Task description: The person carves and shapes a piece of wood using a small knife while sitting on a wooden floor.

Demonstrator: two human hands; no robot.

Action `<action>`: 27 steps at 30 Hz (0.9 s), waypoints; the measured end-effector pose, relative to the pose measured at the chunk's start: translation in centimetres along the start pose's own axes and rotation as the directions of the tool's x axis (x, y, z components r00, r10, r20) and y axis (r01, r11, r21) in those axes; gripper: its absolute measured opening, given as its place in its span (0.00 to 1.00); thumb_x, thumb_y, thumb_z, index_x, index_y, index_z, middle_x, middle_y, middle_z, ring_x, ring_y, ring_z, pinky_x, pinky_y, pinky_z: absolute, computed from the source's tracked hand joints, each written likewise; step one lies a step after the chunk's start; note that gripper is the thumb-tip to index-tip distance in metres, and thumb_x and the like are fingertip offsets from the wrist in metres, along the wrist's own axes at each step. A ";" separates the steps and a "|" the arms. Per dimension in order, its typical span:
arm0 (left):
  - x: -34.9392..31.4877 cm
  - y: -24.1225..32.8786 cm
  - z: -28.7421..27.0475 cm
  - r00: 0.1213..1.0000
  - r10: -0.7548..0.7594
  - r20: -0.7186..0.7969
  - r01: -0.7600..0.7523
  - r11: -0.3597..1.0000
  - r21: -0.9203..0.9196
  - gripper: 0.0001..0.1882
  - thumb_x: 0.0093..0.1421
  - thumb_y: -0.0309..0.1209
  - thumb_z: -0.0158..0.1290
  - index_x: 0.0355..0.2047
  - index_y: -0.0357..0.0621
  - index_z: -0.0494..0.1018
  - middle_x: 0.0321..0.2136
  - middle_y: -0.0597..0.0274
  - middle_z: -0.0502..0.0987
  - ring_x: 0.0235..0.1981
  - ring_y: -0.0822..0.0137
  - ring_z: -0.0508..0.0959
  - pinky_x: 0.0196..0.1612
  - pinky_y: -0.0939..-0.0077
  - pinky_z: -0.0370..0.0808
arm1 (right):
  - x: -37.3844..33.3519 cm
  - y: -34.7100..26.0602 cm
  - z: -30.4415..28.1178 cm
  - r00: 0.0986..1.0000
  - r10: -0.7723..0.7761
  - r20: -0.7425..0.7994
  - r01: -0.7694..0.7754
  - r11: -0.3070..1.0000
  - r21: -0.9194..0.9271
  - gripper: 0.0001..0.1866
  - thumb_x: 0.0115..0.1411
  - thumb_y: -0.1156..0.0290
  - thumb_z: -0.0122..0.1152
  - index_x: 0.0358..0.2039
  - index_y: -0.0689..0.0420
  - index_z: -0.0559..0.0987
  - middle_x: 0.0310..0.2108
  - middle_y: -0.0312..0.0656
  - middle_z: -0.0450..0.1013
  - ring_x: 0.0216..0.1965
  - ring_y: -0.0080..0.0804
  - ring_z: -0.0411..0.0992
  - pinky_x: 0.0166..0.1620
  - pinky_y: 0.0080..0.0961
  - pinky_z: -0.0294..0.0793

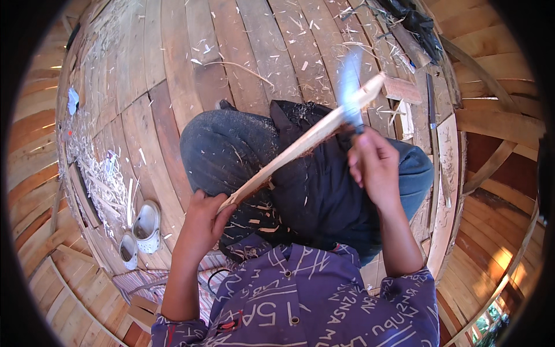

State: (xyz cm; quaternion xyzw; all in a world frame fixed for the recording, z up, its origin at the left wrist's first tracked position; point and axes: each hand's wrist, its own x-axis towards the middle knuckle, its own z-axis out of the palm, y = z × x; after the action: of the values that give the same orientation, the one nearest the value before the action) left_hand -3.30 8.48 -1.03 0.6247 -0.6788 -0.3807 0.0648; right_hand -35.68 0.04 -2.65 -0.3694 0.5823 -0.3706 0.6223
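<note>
My left hand [205, 215] grips the lower end of a long, pale strip of wood [292, 151], which slants up and to the right across my lap. The fingers of my right hand [373, 160] are wrapped round the dark handle of a knife [350, 87]. Its broad blade is smeared by motion and crosses the strip near the upper end. Whether the edge touches the wood, I cannot tell. Wood chips lie on my dark trousers [231, 136] and the black cloth [312, 185] over my lap.
Planks make up the floor [173, 46], strewn with shavings. A wood block [402, 91] sits near the strip's far end. Shavings are heaped at the left [104, 179], with a pair of light clogs [147, 226] nearby. Black plastic [413, 23] lies at the far right. Curved plank walls surround me.
</note>
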 end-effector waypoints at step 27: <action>0.3 0.9 0.0 0.991 -0.133 -0.001 0.129 0.963 -0.235 0.10 0.60 0.28 0.57 0.38 0.32 0.76 0.25 0.49 0.66 0.25 0.62 0.67 0.20 0.73 0.73 | -0.2 1.9 -0.2 0.967 0.101 0.233 -0.077 0.991 -0.107 0.13 0.67 0.64 0.55 0.36 0.61 0.78 0.19 0.30 0.69 0.16 0.11 0.63 0.19 0.13 0.60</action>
State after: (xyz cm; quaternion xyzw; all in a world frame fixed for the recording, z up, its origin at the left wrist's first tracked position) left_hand -4.07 8.17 -0.55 0.6594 -0.5856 -0.4564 0.1184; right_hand -35.87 1.08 -4.28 -0.4144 0.5370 -0.2666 0.6847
